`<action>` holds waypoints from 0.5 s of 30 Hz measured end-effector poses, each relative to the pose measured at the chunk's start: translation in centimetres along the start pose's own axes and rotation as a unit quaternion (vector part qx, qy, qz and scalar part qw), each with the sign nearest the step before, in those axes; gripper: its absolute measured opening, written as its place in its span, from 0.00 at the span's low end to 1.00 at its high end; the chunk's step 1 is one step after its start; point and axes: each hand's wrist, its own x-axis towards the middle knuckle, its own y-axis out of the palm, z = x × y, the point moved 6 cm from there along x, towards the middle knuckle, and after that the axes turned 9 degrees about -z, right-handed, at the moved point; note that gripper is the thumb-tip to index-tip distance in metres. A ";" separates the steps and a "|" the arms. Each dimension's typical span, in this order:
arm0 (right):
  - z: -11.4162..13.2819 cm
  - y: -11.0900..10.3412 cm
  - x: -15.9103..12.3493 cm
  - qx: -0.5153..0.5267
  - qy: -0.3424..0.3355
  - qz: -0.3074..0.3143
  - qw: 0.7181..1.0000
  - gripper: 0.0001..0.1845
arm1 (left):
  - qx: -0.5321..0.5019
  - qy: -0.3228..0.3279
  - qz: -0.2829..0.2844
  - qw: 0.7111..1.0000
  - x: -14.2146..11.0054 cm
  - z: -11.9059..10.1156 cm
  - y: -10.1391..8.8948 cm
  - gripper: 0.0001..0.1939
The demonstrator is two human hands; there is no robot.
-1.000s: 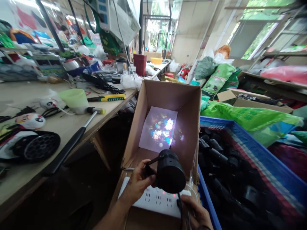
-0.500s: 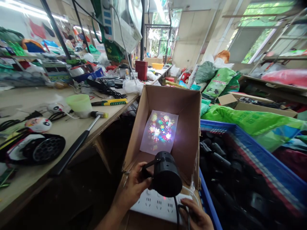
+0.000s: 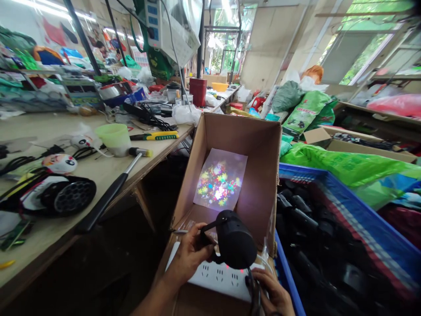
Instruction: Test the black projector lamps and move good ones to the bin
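My left hand [image 3: 189,254] grips the thin bracket of a black cylindrical projector lamp [image 3: 234,245], which points into an open cardboard box [image 3: 259,140]. The lamp throws a bright pattern of coloured stars onto a white paper sheet [image 3: 219,180] lying against the inside of the box. My right hand [image 3: 271,296] sits lower, curled around the lamp's black cable [image 3: 254,292]. Beneath the lamp lies a white power strip [image 3: 217,276] with a small red light, partly hidden by the lamp and my hands.
To the left, a cluttered wooden workbench [image 3: 72,131] holds a hammer [image 3: 112,195], a screwdriver [image 3: 154,136] and a green cup [image 3: 113,139]. To the right, a blue crate [image 3: 305,172] is packed with black lamps. A green bag [image 3: 342,164] lies behind it.
The projected pattern has shifted from scattered lights to clearer coloured stars. The lamp has tilted slightly and moved right, and my view has drifted a little.
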 end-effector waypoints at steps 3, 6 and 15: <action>-0.9 -0.4 0.0 0.065 0.088 -0.011 0.994 0.16 | 0.061 0.027 -0.009 0.998 -0.1 0.0 0.2 0.20; -1.2 -0.3 -0.5 0.171 0.202 -0.039 0.963 0.17 | 0.199 0.107 -0.028 0.974 -0.3 -0.6 0.3 0.17; 3.9 -0.8 -0.3 0.149 0.168 -0.032 0.974 0.51 | 0.397 0.355 0.114 0.839 -4.7 -1.2 4.4 0.21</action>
